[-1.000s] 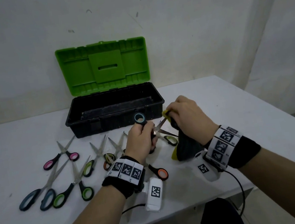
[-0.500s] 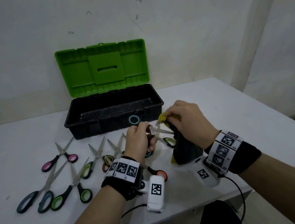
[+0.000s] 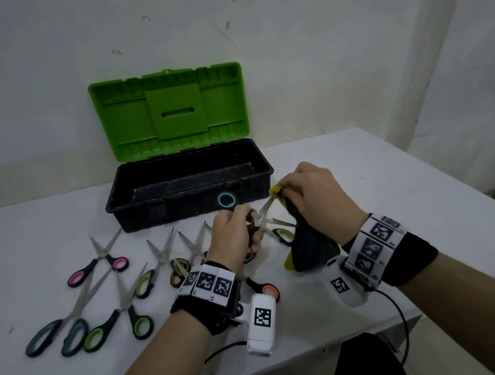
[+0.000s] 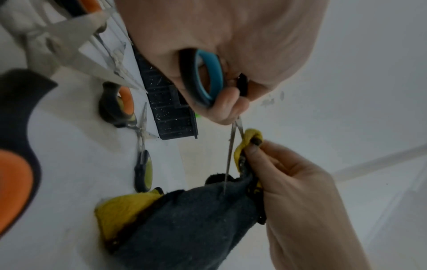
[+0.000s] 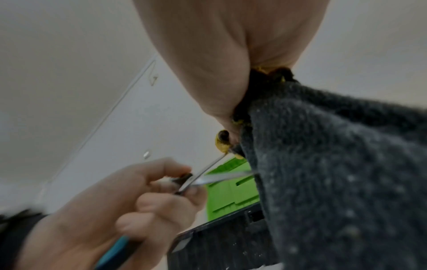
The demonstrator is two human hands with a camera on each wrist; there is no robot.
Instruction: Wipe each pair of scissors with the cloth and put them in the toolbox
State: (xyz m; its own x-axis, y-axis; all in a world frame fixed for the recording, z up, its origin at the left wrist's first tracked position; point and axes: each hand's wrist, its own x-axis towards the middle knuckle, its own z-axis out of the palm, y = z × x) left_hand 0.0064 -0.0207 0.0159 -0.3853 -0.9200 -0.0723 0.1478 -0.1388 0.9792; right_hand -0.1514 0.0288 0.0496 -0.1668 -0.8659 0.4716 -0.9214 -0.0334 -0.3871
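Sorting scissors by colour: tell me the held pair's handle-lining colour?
Teal-blue lining in the black handle, clearest in the left wrist view.

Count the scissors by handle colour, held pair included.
Pink-handled steel scissors: 1
Green-handled steel scissors: 3
Orange-handled steel scissors: 2
Blue-handled steel scissors: 2, one gripped by the left hand
Total: 8 visible; the hands may hide more.

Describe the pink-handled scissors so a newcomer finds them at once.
Start at the open toolbox with its green lid, then look at the white table off its front-left corner. The pink-handled scissors lie there, farthest back of that group, the only pair with pink rings.
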